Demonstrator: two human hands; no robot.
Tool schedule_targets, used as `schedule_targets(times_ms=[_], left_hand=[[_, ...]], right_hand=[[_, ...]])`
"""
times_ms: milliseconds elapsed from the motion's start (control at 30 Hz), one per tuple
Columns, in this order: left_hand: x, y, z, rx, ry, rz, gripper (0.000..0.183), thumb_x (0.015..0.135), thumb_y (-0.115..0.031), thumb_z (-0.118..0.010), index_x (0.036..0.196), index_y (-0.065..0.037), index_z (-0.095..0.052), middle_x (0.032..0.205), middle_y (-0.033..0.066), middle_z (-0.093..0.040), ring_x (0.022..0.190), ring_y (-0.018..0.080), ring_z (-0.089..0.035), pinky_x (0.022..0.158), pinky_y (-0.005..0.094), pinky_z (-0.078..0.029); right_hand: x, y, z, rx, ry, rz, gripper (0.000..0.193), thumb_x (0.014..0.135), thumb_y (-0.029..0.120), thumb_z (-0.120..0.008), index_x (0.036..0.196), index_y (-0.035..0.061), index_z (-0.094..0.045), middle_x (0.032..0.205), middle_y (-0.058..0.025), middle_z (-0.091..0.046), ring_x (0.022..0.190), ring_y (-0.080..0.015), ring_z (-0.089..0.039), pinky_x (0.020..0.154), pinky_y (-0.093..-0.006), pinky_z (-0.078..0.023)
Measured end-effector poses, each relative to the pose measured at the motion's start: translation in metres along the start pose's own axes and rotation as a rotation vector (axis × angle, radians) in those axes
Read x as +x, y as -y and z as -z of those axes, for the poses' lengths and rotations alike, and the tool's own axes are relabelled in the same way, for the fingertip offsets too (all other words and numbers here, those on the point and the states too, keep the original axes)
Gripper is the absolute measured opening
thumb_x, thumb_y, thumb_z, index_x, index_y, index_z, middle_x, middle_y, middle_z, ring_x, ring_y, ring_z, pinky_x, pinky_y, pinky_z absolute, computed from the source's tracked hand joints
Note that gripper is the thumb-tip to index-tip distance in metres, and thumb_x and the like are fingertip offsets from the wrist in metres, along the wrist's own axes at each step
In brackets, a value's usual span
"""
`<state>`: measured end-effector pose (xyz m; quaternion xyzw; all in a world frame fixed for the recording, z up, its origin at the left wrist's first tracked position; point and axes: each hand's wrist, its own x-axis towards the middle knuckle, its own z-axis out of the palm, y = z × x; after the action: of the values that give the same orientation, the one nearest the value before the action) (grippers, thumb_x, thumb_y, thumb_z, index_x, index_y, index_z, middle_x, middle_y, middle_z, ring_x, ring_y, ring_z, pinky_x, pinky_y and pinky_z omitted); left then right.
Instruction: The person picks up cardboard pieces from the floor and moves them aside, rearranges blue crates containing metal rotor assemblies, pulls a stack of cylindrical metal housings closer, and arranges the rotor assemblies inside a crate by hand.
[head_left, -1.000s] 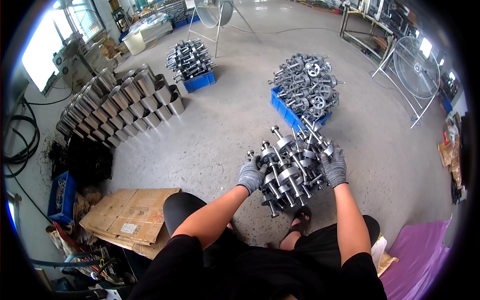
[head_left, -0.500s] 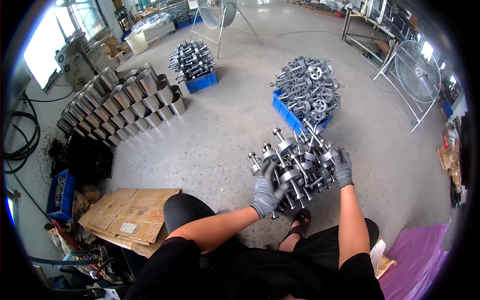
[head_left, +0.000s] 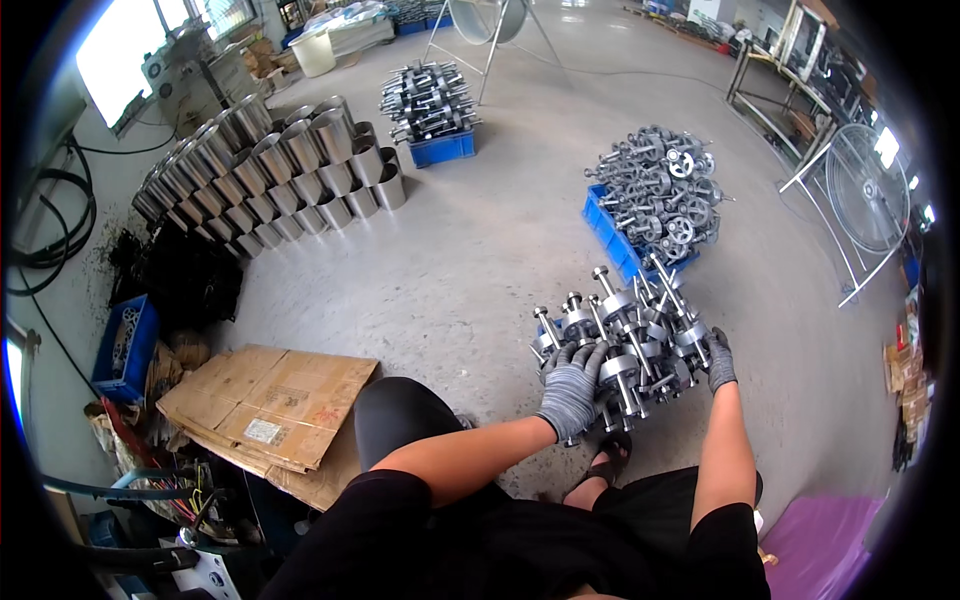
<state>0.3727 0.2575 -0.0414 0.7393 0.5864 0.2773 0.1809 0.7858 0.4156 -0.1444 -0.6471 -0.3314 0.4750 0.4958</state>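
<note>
A heap of shiny metal shafts with thick round discs (head_left: 640,345) stands on the floor in front of me, close to my foot. My left hand (head_left: 574,388), in a grey striped glove, lies at the heap's near left side with its fingers bent over a shaft part. At the right edge of the heap is my right hand (head_left: 720,361), gloved in grey too. Its fingers curl against the outermost parts, and what they grip is hidden.
Just beyond stands a blue crate (head_left: 612,232) piled with handwheel parts (head_left: 660,185). Another loaded blue crate (head_left: 443,149) is farther left, beside stacked metal cylinders (head_left: 270,180). Flattened cardboard (head_left: 270,405) lies left of my knee. A floor fan (head_left: 865,190) stands at right.
The view has shifted, so the whole scene sits farther right. My left hand's spread fingers have come down and bent over the heap; my right hand has slid lower along its right side.
</note>
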Motion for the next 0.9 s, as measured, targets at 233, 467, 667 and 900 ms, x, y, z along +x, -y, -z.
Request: schedule_targets(times_ms=[233,467,667,900], left_hand=[[0.008,0.014,0.005,0.044,0.020,0.000,0.085,0.079,-0.040,-0.079,0.153,-0.016,-0.044,0.137,0.0170,-0.059,0.132,0.0450,-0.048,0.113,0.0607,-0.033],[0.014,0.030,-0.001,-0.009,0.019,-0.132,0.086,0.077,-0.042,-0.080,0.152,-0.018,-0.046,0.136,0.0164,-0.062,0.132,0.0473,-0.050,0.111,0.0626,-0.036],[0.015,0.039,-0.010,-0.038,-0.114,-0.199,0.072,0.075,-0.015,-0.070,0.146,-0.018,-0.054,0.124,0.0150,-0.067,0.124,0.0460,-0.056,0.102,0.0584,-0.046],[0.019,0.038,-0.009,0.006,-0.126,-0.197,0.071,0.078,-0.029,-0.077,0.146,-0.025,-0.056,0.120,0.0116,-0.068,0.121,0.0432,-0.057,0.097,0.0563,-0.049]], right_hand=[[0.009,0.022,0.002,-0.017,0.227,-0.272,0.051,0.096,0.052,-0.060,0.127,0.0120,-0.067,0.108,-0.0102,-0.073,0.089,-0.0248,-0.071,0.069,-0.0413,-0.062],[0.006,0.026,-0.018,0.179,0.195,-0.390,0.055,0.101,0.054,-0.046,0.131,0.0110,-0.065,0.117,-0.0125,-0.074,0.101,-0.0307,-0.073,0.089,-0.0488,-0.061],[-0.019,0.043,-0.047,0.262,0.149,-0.389,0.041,0.093,0.040,-0.056,0.115,0.0080,-0.069,0.107,-0.0133,-0.075,0.093,-0.0297,-0.073,0.084,-0.0452,-0.062],[-0.017,0.037,-0.047,0.386,0.170,-0.302,0.040,0.096,0.039,-0.049,0.109,0.0063,-0.068,0.102,-0.0145,-0.074,0.091,-0.0314,-0.073,0.083,-0.0490,-0.062]])
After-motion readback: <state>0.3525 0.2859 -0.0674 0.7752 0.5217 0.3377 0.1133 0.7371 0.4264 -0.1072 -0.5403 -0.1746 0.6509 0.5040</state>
